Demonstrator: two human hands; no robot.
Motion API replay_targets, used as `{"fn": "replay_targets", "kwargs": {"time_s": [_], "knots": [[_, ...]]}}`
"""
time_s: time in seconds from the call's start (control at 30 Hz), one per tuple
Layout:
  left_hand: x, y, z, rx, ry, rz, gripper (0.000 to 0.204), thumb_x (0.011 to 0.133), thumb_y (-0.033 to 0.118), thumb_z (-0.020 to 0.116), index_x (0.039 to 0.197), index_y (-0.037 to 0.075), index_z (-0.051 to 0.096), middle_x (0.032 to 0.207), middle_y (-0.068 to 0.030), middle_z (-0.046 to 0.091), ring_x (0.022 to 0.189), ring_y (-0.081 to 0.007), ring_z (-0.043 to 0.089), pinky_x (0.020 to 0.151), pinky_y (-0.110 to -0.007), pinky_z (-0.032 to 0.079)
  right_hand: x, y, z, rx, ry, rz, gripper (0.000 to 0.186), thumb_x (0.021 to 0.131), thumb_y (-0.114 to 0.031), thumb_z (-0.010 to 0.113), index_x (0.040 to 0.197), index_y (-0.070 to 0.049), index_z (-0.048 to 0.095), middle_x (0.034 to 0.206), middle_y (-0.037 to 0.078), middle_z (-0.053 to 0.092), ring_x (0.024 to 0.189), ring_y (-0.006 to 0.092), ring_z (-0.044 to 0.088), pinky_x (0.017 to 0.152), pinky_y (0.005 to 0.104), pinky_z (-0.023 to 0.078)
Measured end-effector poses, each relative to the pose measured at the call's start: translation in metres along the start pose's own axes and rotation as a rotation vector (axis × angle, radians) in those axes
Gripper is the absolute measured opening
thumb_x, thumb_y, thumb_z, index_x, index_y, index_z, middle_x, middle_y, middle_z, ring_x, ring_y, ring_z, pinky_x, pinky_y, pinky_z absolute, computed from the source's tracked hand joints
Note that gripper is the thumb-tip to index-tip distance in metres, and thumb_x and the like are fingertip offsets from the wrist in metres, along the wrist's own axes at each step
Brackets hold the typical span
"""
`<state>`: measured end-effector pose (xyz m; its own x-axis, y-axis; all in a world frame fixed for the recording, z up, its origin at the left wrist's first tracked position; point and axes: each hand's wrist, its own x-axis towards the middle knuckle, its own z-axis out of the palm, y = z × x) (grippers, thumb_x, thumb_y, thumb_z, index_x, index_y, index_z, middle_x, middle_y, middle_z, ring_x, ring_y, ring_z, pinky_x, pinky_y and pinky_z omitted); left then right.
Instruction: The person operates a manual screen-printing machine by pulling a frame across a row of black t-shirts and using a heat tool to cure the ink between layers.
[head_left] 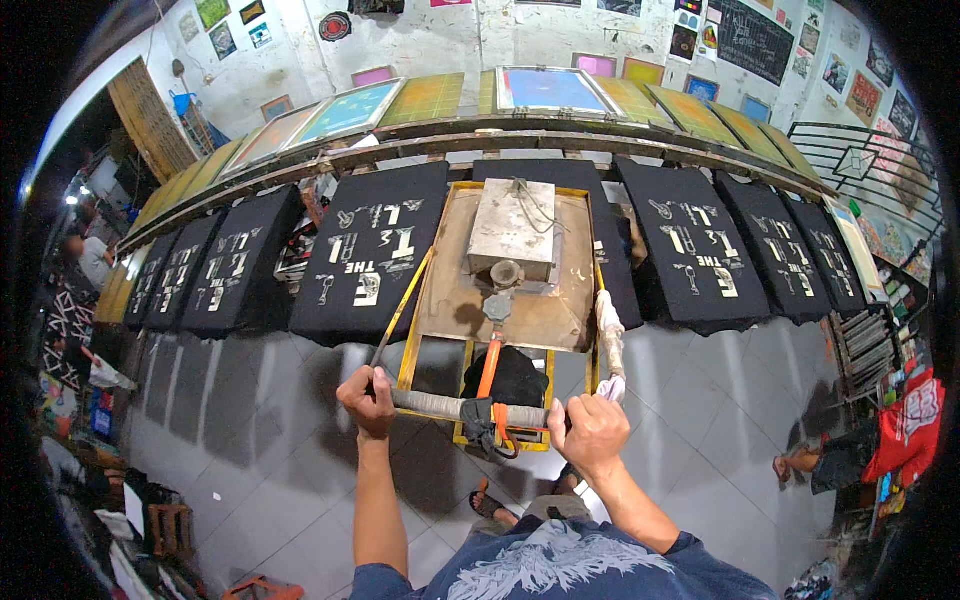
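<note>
My left hand [368,405] is closed around the left end of a cloth-wrapped handle bar [430,405]. My right hand [588,432] grips the same bar's right end, beside a whitish wrapped side rod [609,330]. The bar belongs to a yellow-framed wheeled-looking rig [410,350] with a tan metal plate [450,310] carrying a dented metal box [510,210]. An orange hose [490,365] runs from a valve down to the bar, where dark wrapping hangs. The rig overlaps a black T-shirt on the rack behind it.
Black shirts with pale prints [365,240] line a long curved rack [460,140], backed by mesh screens [345,108]. A person [92,260] is at far left; another person's leg [800,462] shows at right near red fabric [900,430]. Stacked frames [865,355] stand at right.
</note>
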<state>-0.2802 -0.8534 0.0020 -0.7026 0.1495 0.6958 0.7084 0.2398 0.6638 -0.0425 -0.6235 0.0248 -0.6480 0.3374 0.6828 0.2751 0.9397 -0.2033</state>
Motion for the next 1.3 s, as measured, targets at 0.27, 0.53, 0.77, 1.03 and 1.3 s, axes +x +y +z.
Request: {"fn": "replay_targets", "kwargs": {"time_s": [0.27, 0.53, 0.77, 1.03, 1.3], "knots": [[-0.038, 0.024, 0.017, -0.009, -0.005, 0.025, 0.032, 0.091, 0.008, 0.061, 0.064, 0.003, 0.044, 0.057, -0.0112, 0.045, 0.049, -0.0241, 0.044, 0.049, -0.038, 0.035, -0.003, 0.057, 0.000, -0.034, 0.103, -0.079, 0.020, 0.074, -0.016, 0.065, 0.062, -0.013, 0.049, 0.060, 0.007, 0.047, 0.055, 0.0272, 0.051, 0.052, 0.0412, 0.038], [-0.046, 0.050, 0.043, -0.037, -0.061, 0.102, 0.031, 0.086, 0.006, 0.064, 0.063, 0.004, 0.044, 0.057, -0.0145, 0.043, 0.049, -0.0338, 0.045, 0.049, -0.043, 0.036, 0.011, 0.101, -0.001, 0.031, 0.168, -0.082, 0.026, 0.076, -0.013, 0.060, 0.056, -0.009, 0.044, 0.055, 0.009, 0.043, 0.050, 0.0304, 0.045, 0.051, 0.0424, 0.034], [-0.025, 0.007, 0.050, -0.002, 0.027, 0.178, 0.027, 0.084, 0.006, 0.059, 0.063, 0.004, 0.042, 0.057, -0.0151, 0.041, 0.048, -0.0348, 0.044, 0.048, -0.043, 0.034, 0.019, 0.077, 0.012, -0.042, 0.117, -0.038, 0.024, 0.078, -0.018, 0.066, 0.060, -0.013, 0.051, 0.059, 0.006, 0.049, 0.055, 0.0267, 0.053, 0.053, 0.0412, 0.040], [-0.002, -0.010, 0.044, -0.023, -0.003, 0.070, 0.031, 0.086, 0.009, 0.057, 0.061, 0.003, 0.039, 0.056, -0.0150, 0.038, 0.047, -0.0315, 0.042, 0.048, -0.042, 0.031, 0.027, 0.057, 0.027, -0.037, 0.169, -0.038, 0.029, 0.078, -0.021, 0.068, 0.060, -0.015, 0.047, 0.059, 0.003, 0.047, 0.056, 0.0235, 0.052, 0.054, 0.0396, 0.039], [-0.007, -0.012, 0.048, -0.032, -0.002, 0.077, 0.032, 0.094, 0.016, 0.058, 0.065, 0.002, 0.055, 0.057, -0.0092, 0.057, 0.051, -0.0190, 0.057, 0.052, -0.034, 0.042, 0.022, 0.061, 0.030, -0.059, 0.202, -0.031, 0.023, 0.077, -0.018, 0.067, 0.062, -0.013, 0.050, 0.061, 0.005, 0.048, 0.057, 0.0258, 0.053, 0.055, 0.0404, 0.040]]}}
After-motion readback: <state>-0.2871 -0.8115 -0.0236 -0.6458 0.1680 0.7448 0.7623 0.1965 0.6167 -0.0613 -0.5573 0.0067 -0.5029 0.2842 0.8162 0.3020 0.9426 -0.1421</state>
